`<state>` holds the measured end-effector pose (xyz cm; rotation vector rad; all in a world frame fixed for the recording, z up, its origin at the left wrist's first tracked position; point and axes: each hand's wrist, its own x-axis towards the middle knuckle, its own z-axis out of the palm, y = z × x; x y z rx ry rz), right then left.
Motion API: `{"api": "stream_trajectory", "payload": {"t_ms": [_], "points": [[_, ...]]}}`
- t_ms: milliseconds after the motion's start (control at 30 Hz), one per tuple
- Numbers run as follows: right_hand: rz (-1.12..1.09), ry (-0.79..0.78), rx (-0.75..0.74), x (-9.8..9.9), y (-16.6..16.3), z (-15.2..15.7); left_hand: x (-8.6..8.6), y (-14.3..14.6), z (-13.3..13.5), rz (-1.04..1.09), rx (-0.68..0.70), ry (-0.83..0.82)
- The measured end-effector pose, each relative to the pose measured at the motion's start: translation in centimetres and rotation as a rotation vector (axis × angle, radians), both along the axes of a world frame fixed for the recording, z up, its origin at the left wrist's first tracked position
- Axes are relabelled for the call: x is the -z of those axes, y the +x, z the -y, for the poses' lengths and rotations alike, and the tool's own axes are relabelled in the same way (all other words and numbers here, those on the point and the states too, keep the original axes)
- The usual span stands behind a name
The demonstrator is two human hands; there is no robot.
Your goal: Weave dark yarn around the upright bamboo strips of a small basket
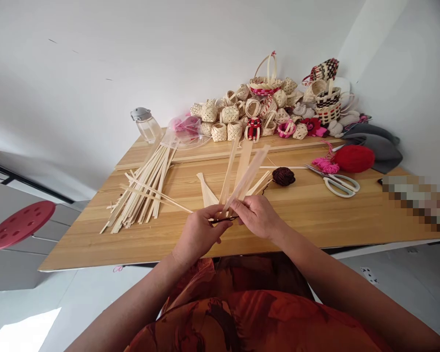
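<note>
My left hand and my right hand meet above the near edge of the wooden table. Both pinch the lower ends of a fan of pale bamboo strips that stick up and away from me. A thin dark strand runs between my fingers at the base of the strips. A ball of dark brown yarn lies just beyond my right hand.
A loose pile of bamboo strips lies at left. White-handled scissors, a red yarn ball and pink yarn sit at right. Several small woven baskets heap against the wall beside a glass jar. A red stool stands left.
</note>
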<state>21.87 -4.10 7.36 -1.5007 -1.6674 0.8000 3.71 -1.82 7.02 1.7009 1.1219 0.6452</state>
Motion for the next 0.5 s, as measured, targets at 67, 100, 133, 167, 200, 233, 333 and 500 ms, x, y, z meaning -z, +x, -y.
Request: {"api": "stream_trajectory", "payload": {"t_ms": [67, 100, 133, 167, 200, 233, 333, 500], "points": [[-0.043, -0.022, -0.034, 0.0, 0.0, 0.0, -0.1, 0.0, -0.2, -0.014, -0.012, 0.031], [-0.064, -0.042, -0.059, -0.1, 0.1, 0.0, -0.1, -0.1, -0.3, -0.022, -0.020, 0.051], [-0.097, -0.069, -0.094, -0.2, 0.2, 0.1, 0.0, -0.2, -0.5, -0.027, -0.028, 0.070], [-0.138, -0.103, -0.139, -0.2, 0.3, 0.1, 0.1, -0.4, -0.6, -0.023, -0.040, 0.085], [-0.182, -0.137, -0.186, -0.3, 0.4, 0.2, 0.3, -0.5, -0.8, -0.012, -0.053, 0.091], [-0.219, -0.164, -0.227, -0.3, 0.6, 0.2, 0.5, -0.6, -0.9, 0.008, -0.066, 0.086], [-0.210, -0.166, -0.250, -0.3, 0.6, 0.4, 0.8, -0.9, -1.1, 0.067, -0.094, 0.044], [-0.171, -0.091, -0.089, 0.0, -0.5, 0.6, 0.4, -0.7, -0.8, 0.100, -0.150, 0.012]]}}
